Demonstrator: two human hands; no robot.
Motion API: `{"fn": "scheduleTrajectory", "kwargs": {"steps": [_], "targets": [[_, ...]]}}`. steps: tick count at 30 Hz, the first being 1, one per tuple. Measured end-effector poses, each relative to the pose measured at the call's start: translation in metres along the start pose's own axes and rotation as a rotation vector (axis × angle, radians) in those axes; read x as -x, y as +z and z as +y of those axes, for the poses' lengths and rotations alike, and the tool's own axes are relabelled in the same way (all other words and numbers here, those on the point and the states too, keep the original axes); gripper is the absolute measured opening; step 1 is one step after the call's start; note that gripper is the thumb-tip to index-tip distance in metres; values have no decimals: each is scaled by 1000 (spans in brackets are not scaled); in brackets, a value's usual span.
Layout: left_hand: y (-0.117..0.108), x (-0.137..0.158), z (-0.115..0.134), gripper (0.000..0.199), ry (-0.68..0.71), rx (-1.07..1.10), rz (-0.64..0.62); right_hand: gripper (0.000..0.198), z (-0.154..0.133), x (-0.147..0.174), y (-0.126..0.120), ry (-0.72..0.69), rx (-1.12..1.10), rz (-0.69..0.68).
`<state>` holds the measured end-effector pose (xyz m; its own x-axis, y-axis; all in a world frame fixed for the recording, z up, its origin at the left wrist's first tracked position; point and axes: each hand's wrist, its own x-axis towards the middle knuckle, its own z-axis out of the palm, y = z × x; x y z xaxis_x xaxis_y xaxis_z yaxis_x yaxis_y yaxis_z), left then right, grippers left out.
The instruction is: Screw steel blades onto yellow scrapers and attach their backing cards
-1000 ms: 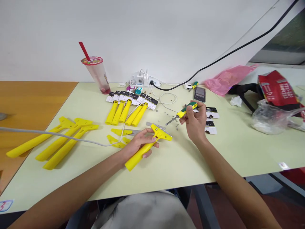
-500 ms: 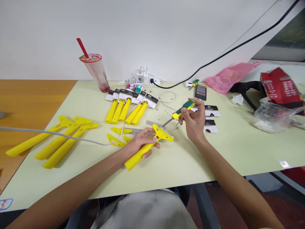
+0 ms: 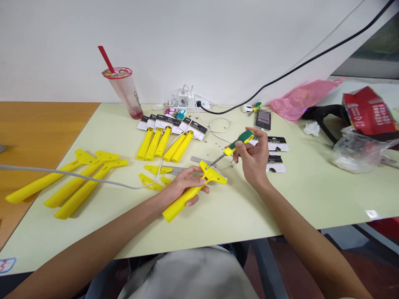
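My left hand (image 3: 188, 185) is closed around the neck of a yellow scraper (image 3: 181, 206), its handle slanting down toward me and its wide head up and to the right. Between finger and thumb, my right hand (image 3: 254, 157) grips a green and yellow screwdriver (image 3: 239, 142). The metal shaft slopes down to the left, and its tip meets the scraper's head near one end. Beyond the head lie a flat metal blade (image 3: 199, 159) and several small screws (image 3: 220, 146). Yellow blade covers (image 3: 151, 182) rest beside my left hand.
Three yellow scrapers (image 3: 84, 182) lie at the left, crossed by a grey cable (image 3: 102, 181). Several yellow handles (image 3: 163, 142) with card labels sit farther back. Behind them stand a drink cup (image 3: 126, 93) and a power strip (image 3: 202, 104). A phone (image 3: 263, 119) and bags (image 3: 304, 99) are at the right.
The screwdriver's tip has shifted slightly left along the scraper's head. Both hands keep their grips in nearly the same place, and the view has tilted a little.
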<state>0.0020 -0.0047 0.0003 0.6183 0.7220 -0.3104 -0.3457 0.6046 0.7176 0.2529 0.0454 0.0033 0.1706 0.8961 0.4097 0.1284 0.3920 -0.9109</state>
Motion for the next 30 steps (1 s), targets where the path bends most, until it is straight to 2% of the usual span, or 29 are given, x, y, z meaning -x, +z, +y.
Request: {"fn": "scheduleTrajectory", "kwargs": {"steps": [14,24,30], "targets": [[0,2,-1,45,-6,-11,-5,55,-10,4,4,-27,1,6],[2,1,0,46,-28,-26,-1,64,-9,7,3,-77,4,12],[3,2,2,45,-39,-33,-13,61,-17,10,6,-90,11,35]]}}
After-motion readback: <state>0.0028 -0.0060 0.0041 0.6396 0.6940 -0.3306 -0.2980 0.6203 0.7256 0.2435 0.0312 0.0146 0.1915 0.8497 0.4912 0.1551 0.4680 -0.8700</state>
